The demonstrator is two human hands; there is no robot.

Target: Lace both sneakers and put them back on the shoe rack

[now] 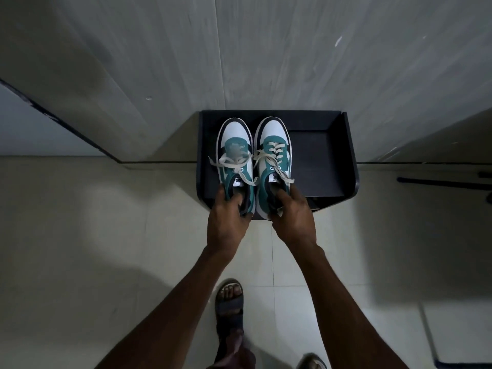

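Note:
Two teal, white and black sneakers sit side by side over the left half of a black shoe rack, toes pointing at the wall. My left hand grips the heel opening of the left sneaker. My right hand grips the heel opening of the right sneaker, fingers inside the collar. Both shoes carry cream laces tied in loose bows. Whether the soles touch the rack top I cannot tell.
The rack stands against a grey panelled wall. Pale floor tiles spread in front. My sandalled foot stands below the hands. A dark bar lies low at the right, and a wall corner juts out at the left.

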